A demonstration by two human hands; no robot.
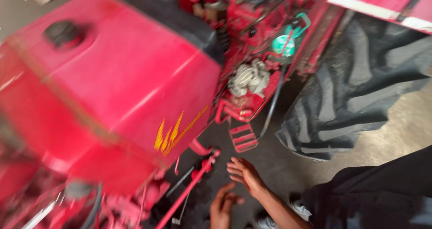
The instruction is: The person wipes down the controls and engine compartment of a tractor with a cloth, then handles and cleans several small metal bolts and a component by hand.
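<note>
Open grips (243, 172) over grey workshop floor (279, 166)

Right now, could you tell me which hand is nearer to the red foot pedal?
The right hand is nearer, just below the red foot pedal; the left hand sits lower, farther away.

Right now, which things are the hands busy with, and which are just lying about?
In hand:
- left hand and right hand, both empty and open, next to the red rod low on the red tractor

Just about:
- crumpled rag on the engine
- big black tyre
- red pedal
</note>
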